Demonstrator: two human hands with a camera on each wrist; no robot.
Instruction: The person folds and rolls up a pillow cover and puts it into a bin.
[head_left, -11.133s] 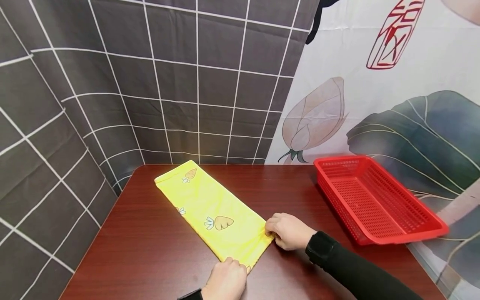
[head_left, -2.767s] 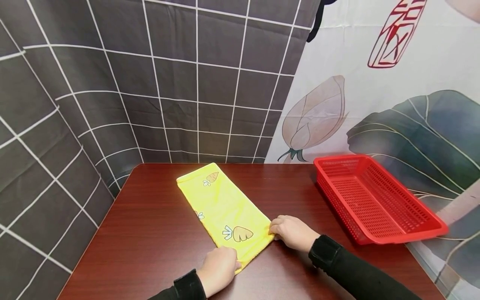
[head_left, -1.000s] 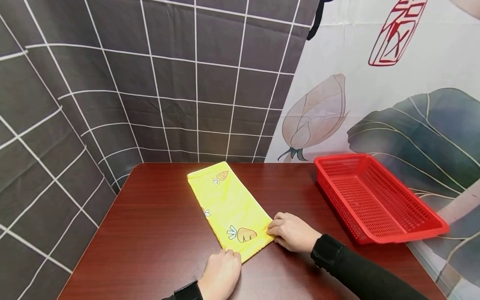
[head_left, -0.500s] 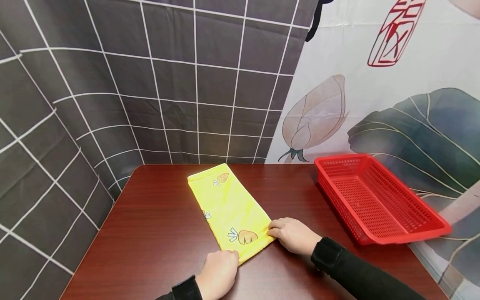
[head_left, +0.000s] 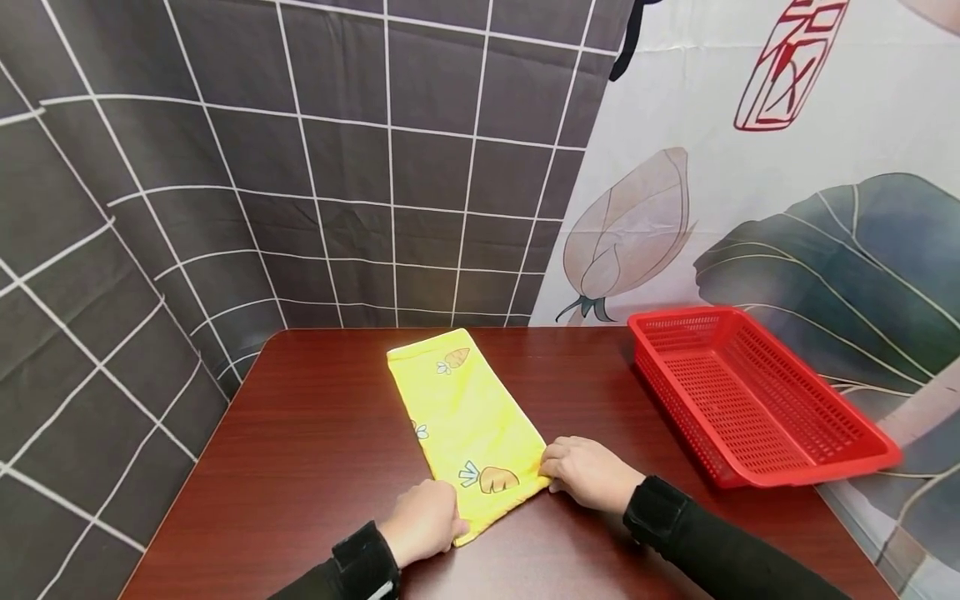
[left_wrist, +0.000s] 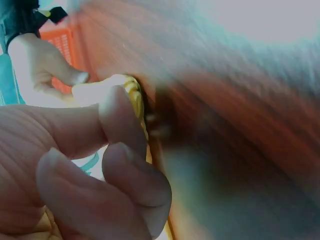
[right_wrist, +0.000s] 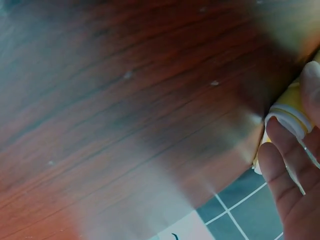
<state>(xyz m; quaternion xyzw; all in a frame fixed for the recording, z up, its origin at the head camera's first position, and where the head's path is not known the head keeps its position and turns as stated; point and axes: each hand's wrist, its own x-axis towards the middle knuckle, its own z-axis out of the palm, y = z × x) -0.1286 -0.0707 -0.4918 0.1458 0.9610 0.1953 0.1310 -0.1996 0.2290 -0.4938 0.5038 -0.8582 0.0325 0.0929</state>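
A yellow cloth [head_left: 467, 408] printed with carrots lies slantwise on the table in the head view, its near end turned over into a thick fold or roll. My left hand [head_left: 426, 518] pinches the near left corner; in the left wrist view its curled fingers [left_wrist: 125, 170] cover much of that edge. At the near right corner, my right hand [head_left: 591, 472] grips the cloth between thumb and fingers. The right wrist view shows the rolled end [right_wrist: 290, 117] with stacked yellow and white layers beside the fingertips [right_wrist: 272, 157].
The reddish-brown wooden table [head_left: 300, 467] carries a red perforated plastic basket [head_left: 750, 400] at its right side, to the right of the cloth. Behind stand a dark grey curtain [head_left: 337, 167] with white grid lines and a white hanging [head_left: 637, 108] with flower prints.
Since the oldest frame the flat part of the cloth has become shorter and its far end has shifted right. Lately my left hand has moved slightly left; the right hand keeps its corner.
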